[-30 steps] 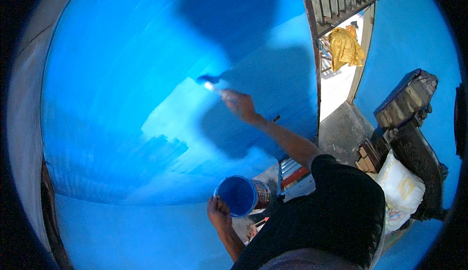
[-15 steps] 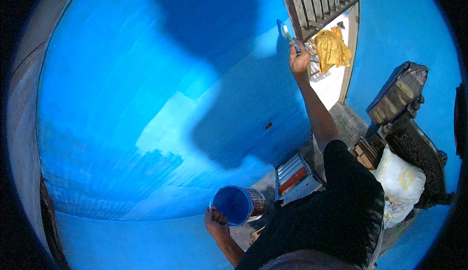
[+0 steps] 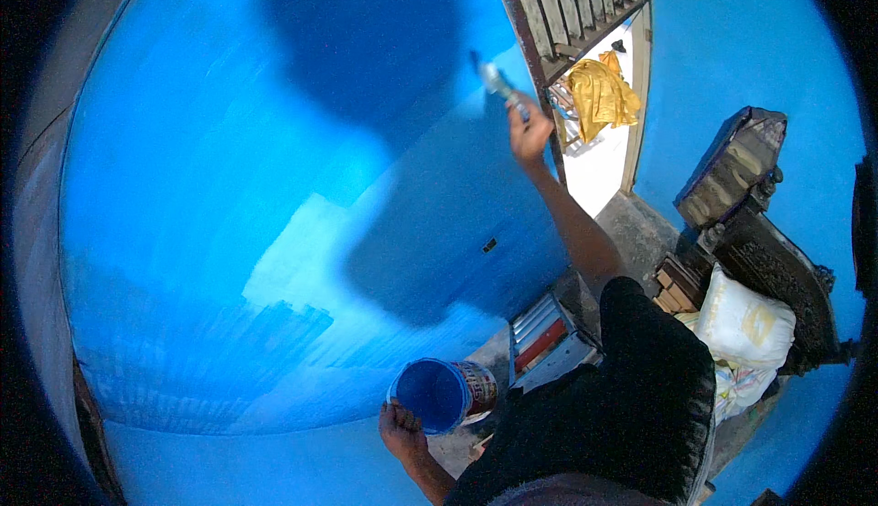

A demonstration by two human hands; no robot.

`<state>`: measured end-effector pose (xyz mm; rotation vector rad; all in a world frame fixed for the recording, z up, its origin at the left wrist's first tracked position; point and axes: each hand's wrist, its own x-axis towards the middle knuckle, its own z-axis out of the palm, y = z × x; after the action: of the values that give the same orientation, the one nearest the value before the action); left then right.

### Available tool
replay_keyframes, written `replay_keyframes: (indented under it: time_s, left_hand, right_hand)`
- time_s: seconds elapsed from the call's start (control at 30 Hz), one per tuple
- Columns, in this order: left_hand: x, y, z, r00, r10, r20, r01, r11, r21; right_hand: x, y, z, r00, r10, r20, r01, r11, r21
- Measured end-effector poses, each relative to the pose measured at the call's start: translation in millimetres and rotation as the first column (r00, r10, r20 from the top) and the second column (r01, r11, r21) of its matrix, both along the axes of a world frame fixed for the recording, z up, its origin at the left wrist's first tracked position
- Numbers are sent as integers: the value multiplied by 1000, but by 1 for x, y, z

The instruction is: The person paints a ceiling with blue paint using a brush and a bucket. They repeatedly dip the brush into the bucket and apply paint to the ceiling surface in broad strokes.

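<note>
My L hand (image 3: 402, 428) is clenched on the left edge of a round bucket (image 3: 480, 391), fingers at the rim. The bucket is tipped so its mouth, blue inside, faces up & left; paint level's hard to tell. My R hand (image 3: 530, 131) grasps the handle of a paintbrush (image 3: 495, 79), well above & a bit right of the bucket. The brush, w/ a pale middle & dark tip, points up-left against a blue wall (image 3: 165, 232); it's blurred, so can't tell if the bristles touch.

Above-left of the bucket, a paler patch (image 3: 297, 250) stands out btwn darker strokes; straight above is a big dark shadow (image 3: 366, 40). A small dark fitting (image 3: 489, 245) sits on the wall, above & slightly right of the bucket. Far up-right of it: a slatted wooden panel (image 3: 581, 12) & yellow cloth (image 3: 604, 99) in a bright doorway. Right of the bucket, past my black sleeve (image 3: 631, 323): a white cushion (image 3: 748, 319) by dark carved furniture (image 3: 773, 273).
</note>
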<state>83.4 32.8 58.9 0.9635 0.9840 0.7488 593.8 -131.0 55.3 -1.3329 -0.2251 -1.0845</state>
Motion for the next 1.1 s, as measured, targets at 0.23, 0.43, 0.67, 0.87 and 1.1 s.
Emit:
replay_keyframes:
  time_s: [0.23, 0.43, 0.67, 0.87, 1.1]
  left_hand:
    - [0, 0, -8, 999, 28, 29, -26, 998, -63]
    - [0, -6, -3, 1000, 23, -4, -23, 999, 31]
    - [-6, 0, -11, 992, 2, 129, 6, 998, -61]
    - [-11, 2, -11, 997, -8, 80, 9, 1000, -9]
    - [-13, -6, -9, 997, 13, 81, -14, 1000, 2]
  right_hand:
    - [64, -51, 11, 968, -203, -146, 196, 979, -60]
    - [85, -40, 3, 949, -146, -280, 104, 982, -157]
    - [71, -8, -21, 995, -78, -54, 70, 988, -135]
    - [17, -22, -17, 987, 106, -119, -107, 994, -5]
    - [81, -52, 4, 959, -203, -196, 185, 977, -106]
